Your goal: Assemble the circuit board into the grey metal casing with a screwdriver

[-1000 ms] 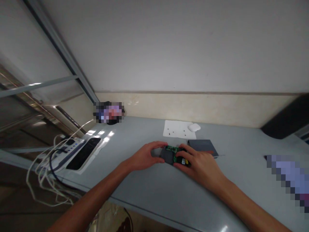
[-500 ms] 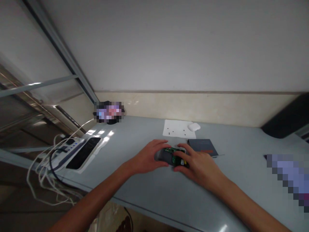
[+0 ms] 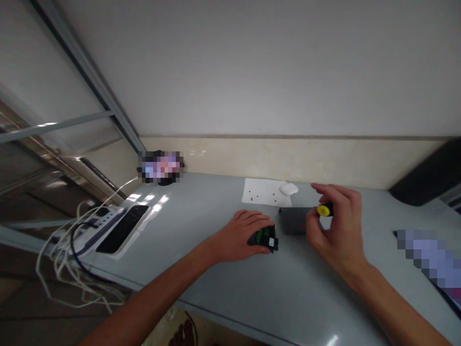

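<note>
My left hand [image 3: 241, 236] is wrapped around an opened computer mouse [image 3: 265, 237] on the table. Its green circuit board and black front parts show past my fingers, while the rest of it is covered. To the right, my right hand [image 3: 336, 226] grips a screwdriver [image 3: 325, 209] over a dark grey flat case [image 3: 294, 222]. The yellow round end of the handle faces me; the shaft is hidden. Behind the mouse lies a white sheet [image 3: 264, 188] with several tiny dark screws on it. A small white rounded object [image 3: 288, 189] rests on the sheet's right edge.
At the left edge of the table are a power strip [image 3: 97, 223] with tangled white cables and a black phone [image 3: 123, 229]. Blurred-out objects stand at the back left and far right. A dark curved object [image 3: 427, 175] is at the back right, by the wall.
My right hand has left the mouse, moved right and taken up the screwdriver that lay on the grey case. My left hand has shifted slightly right, over the mouse.
</note>
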`<state>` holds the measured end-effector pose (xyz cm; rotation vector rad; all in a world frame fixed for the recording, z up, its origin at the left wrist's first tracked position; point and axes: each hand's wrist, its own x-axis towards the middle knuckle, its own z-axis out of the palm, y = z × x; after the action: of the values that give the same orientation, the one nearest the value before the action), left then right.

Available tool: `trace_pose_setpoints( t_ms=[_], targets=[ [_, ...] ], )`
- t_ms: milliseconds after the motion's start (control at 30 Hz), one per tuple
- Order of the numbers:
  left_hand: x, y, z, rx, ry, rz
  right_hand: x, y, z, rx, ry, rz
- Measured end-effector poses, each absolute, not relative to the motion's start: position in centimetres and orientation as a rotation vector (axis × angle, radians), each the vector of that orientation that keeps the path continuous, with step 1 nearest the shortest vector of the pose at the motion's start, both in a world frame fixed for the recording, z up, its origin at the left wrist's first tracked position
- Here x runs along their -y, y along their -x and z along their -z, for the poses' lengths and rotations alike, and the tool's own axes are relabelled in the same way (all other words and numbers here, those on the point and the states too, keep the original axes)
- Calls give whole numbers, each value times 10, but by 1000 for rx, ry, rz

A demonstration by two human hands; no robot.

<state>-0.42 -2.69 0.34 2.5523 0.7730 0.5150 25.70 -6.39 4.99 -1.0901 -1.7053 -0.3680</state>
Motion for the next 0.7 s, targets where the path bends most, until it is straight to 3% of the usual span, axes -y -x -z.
trace_pose_setpoints(
  t_ms=[333, 700],
  targets=[
    [12, 0, 0, -749, -2486, -482, 52, -278, -39, 1693, 1168, 507],
    [9, -6, 8, -821, -2475, -595, 48, -261, -21, 1605, 1147, -20]
  ],
)
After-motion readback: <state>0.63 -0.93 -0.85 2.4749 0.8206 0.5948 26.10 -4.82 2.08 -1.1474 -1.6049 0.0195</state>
